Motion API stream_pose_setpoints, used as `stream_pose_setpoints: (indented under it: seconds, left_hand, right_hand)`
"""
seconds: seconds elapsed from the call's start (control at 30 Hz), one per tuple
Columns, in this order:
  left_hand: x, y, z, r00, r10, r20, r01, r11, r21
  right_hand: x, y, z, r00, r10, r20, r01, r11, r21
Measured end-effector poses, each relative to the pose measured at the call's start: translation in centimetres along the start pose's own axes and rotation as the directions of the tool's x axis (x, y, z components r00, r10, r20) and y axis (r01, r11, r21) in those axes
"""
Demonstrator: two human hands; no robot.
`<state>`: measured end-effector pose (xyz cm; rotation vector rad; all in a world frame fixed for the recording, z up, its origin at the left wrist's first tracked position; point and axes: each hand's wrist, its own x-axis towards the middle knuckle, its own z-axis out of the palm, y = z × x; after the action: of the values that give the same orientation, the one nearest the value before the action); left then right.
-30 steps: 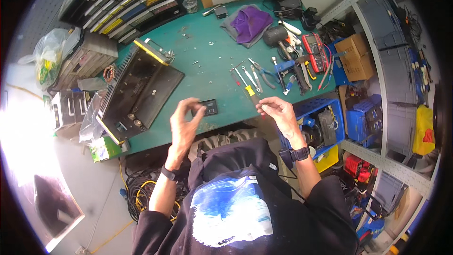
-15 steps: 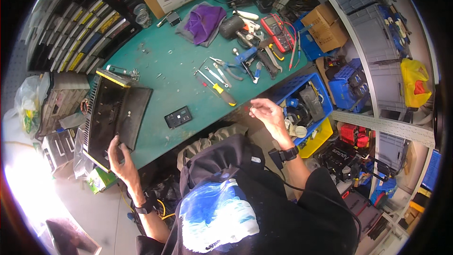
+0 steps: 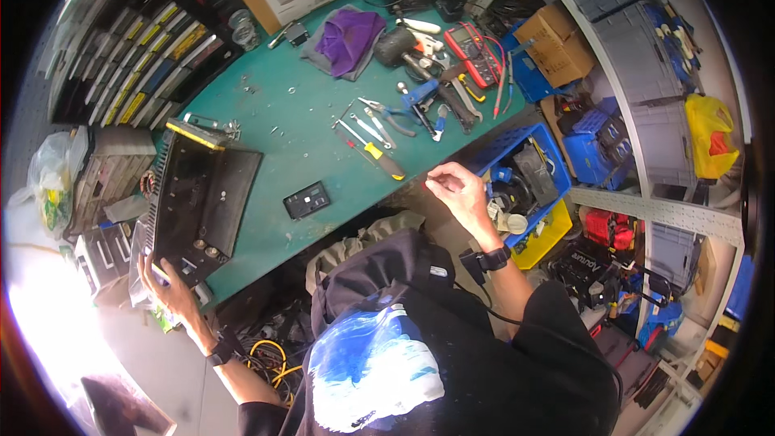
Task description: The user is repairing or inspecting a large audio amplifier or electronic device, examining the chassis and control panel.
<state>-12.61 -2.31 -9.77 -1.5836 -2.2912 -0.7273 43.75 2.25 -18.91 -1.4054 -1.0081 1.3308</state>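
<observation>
Barely visible: right hand [image 3: 457,190] pinch contents.

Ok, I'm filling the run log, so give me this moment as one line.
left hand: gripping near corner of black metal chassis | right hand: raised at green bench edge, fingers pinched, contents unclear | small black module: lying untouched

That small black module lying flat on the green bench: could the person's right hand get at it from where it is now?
Probably yes. The right hand hovers at the bench edge, the small black module lies on bare green bench nearby, and nothing stands between them.
</observation>
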Motion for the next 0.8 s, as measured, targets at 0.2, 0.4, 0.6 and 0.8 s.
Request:
stream_pose_setpoints:
  seconds: [0.2,0.4,0.6,0.8]
  left_hand:
    - [0.9,-5.1,2.2,0.973,-0.161,0.164,0.161,0.987,0.015]
    - [1.2,-7.3,3.5,0.962,-0.188,0.2,0.195,0.981,-0.018]
    - [1.8,-9.8,4.9,0.977,-0.15,0.154,0.152,0.988,-0.003]
    - [1.6,-9.4,5.0,0.974,-0.191,0.118,0.189,0.982,0.03]
  right_hand:
    - [-2.0,11.9,-5.3,0.989,0.115,-0.091,-0.135,0.954,-0.267]
    - [-7.8,18.2,-10.2,0.871,0.308,-0.383,-0.448,0.818,-0.361]
    - [-13.2,23.1,-15.2,0.748,0.364,-0.555,-0.598,0.734,-0.323]
    - [-14.1,22.6,-16.0,0.596,0.399,-0.697,-0.71,0.668,-0.225]
